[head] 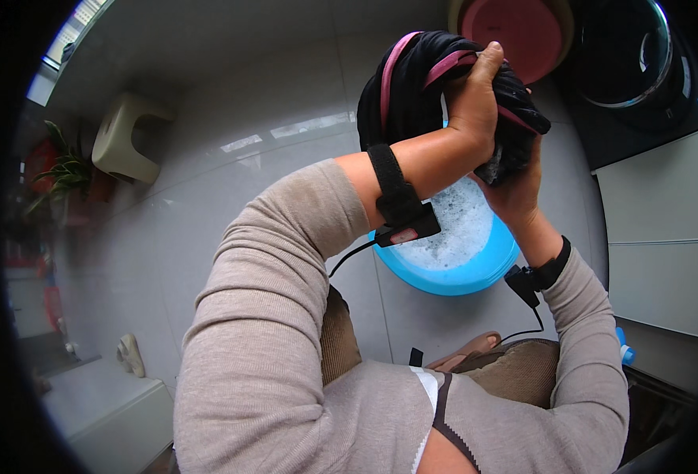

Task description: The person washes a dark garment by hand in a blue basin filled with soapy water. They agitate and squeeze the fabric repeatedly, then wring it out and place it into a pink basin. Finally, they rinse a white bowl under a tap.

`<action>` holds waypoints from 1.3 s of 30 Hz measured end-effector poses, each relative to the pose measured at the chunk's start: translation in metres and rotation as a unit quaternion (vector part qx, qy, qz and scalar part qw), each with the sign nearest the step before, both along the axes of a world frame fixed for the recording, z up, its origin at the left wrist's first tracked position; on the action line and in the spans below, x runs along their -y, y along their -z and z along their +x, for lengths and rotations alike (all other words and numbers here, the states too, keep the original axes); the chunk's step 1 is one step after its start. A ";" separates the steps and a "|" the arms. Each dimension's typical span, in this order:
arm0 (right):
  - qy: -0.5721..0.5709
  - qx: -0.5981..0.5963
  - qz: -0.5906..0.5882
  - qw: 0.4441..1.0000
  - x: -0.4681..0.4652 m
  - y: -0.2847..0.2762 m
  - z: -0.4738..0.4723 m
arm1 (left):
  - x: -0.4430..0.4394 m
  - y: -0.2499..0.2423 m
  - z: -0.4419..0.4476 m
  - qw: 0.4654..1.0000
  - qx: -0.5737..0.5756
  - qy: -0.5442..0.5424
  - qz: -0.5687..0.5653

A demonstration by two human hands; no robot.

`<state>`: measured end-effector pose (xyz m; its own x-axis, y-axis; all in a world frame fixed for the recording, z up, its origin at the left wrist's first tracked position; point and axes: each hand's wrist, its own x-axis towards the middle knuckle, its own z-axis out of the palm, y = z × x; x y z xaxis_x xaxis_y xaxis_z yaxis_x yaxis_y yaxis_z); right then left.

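Note:
A bundle of wet black fabric with pink trim (pixel 405 89) is twisted into a thick loop above a blue plastic basin (pixel 455 278). My left hand (pixel 473 101) grips the fabric from the near side, its thumb pointing up. At the bundle's right end, my right hand (pixel 518 189) holds it from below, with its fingers partly hidden behind the cloth. White suds (pixel 458 228) lie on the water in the basin. A black strap with a small device is on each wrist.
A pink basin (pixel 512 35) stands beyond the bundle, near a black appliance with a round glass lid (pixel 621 53). White cabinet doors (pixel 660 195) are on the right. A beige plastic stool (pixel 124 139) and a potted plant (pixel 65 166) stand at the left.

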<state>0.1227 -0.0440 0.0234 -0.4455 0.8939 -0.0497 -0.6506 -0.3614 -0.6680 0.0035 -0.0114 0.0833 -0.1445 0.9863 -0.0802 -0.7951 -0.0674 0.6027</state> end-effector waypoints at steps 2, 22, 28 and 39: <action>-0.009 -0.078 0.005 0.997 -0.004 -0.011 -0.003 | 0.005 -0.006 0.001 0.999 -0.005 -0.004 0.038; 0.000 0.350 0.614 0.707 -0.038 -0.026 0.049 | 0.022 -0.011 -0.013 0.885 -0.340 0.187 0.258; -0.186 0.234 0.153 0.942 -0.031 0.010 0.061 | 0.030 -0.017 -0.023 0.744 -0.544 0.302 0.243; -0.218 0.319 0.168 0.907 0.006 0.014 0.043 | 0.046 -0.022 -0.014 0.559 -0.671 0.349 0.340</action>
<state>0.1659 -0.0500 0.0096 -0.7372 0.6517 -0.1786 0.0625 -0.1974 -0.9783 -0.0105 -0.0570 0.1052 0.8144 0.5765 0.0658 0.3661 -0.5985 0.7126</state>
